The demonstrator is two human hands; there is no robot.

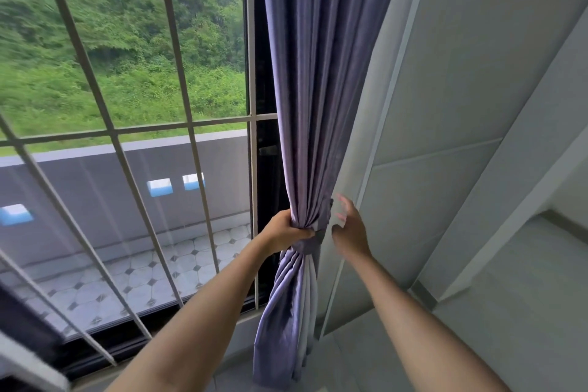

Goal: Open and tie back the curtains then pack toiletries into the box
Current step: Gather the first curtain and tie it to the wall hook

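Curtain (318, 73) bunched at the window's three o'clock edge, tieback band (310, 243) already cinched round it. Left hand (286, 232) clenched on the gathered folds; right hand (350, 226) spread, off the fabric. Toiletries and box: nowhere visible, packing apparently not begun.

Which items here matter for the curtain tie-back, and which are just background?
In play:
curtain, gathered
tie-back band around it
left hand, gripping the gather
right hand, open beside it

Background:
window bars
wall panels
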